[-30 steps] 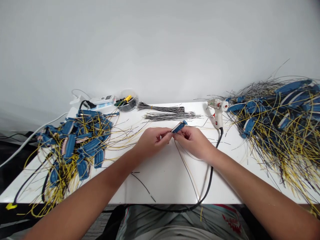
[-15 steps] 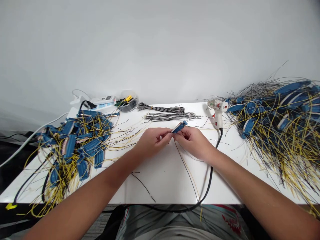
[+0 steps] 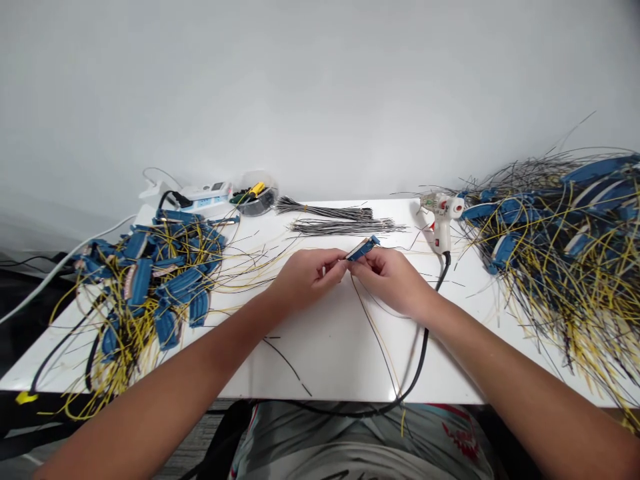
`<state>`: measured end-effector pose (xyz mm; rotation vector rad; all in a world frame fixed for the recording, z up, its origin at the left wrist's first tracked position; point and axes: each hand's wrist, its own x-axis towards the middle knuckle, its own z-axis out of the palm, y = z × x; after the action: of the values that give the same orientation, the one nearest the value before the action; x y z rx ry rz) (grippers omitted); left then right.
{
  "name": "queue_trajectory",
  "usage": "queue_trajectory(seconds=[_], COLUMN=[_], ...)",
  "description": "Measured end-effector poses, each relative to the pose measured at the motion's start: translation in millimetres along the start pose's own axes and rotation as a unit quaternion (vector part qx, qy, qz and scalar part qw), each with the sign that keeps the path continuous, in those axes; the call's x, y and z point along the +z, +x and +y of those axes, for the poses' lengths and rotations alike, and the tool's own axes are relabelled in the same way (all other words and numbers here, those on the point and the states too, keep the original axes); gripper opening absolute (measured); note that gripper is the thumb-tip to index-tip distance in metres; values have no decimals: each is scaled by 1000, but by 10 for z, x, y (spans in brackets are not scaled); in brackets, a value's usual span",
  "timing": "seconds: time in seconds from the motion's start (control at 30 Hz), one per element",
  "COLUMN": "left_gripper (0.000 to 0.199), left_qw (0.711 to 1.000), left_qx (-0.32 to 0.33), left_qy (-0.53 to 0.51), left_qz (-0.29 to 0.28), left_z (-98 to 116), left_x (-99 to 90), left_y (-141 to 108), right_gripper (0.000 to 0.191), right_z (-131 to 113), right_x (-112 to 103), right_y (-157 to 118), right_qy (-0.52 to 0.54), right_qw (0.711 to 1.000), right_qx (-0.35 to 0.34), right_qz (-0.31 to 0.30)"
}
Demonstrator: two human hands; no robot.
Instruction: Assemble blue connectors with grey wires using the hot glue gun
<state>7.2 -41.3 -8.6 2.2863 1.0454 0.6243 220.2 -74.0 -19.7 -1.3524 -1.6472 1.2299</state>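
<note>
Over the middle of the table I hold a small blue plastic part [image 3: 359, 249] with a pale strip along its side. My right hand [image 3: 393, 279] is closed around its lower right side, thumb and fingers pinched. My left hand [image 3: 311, 277] is closed too, its thumb and index finger pinching the part's left end. Thin black and yellow wires [image 3: 376, 328] hang from the part toward the table's front edge. My fingers hide the underside of the part and where the wires join it.
A glue gun [image 3: 441, 220] stands at right, its black cord [image 3: 423, 360] looping to the front edge. Blue parts with wires are heaped at left [image 3: 183, 287] and right [image 3: 505, 250]. Wire bundles [image 3: 345, 227], a clear tub [image 3: 263, 200] and a power strip [image 3: 210, 195] lie behind.
The view has shifted slightly. Both hands keep their pinch on the blue part, which is tilted nearly the same way.
</note>
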Motion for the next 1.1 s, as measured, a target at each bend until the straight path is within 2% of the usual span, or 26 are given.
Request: queue_trajectory(seconds=[0.3,0.9,1.1], left_gripper=[30,28,28], left_qw=[1000,1000,1000], left_qx=[6,-2,-2], left_qy=[7,7,10], left_qz=[-4,-8,-7], left_z=[8,2,12], left_x=[0,-4,-6], left_y=[-21,-17,-17], right_gripper=[34,23,26], right_z=[0,6,-1], right_x=[5,3,0], right_y=[-12,-1,-2], right_qy=[3,7,8], right_qw=[1000,1000,1000], right_qx=[19,-1,-1], right_qz=[0,-12,-9])
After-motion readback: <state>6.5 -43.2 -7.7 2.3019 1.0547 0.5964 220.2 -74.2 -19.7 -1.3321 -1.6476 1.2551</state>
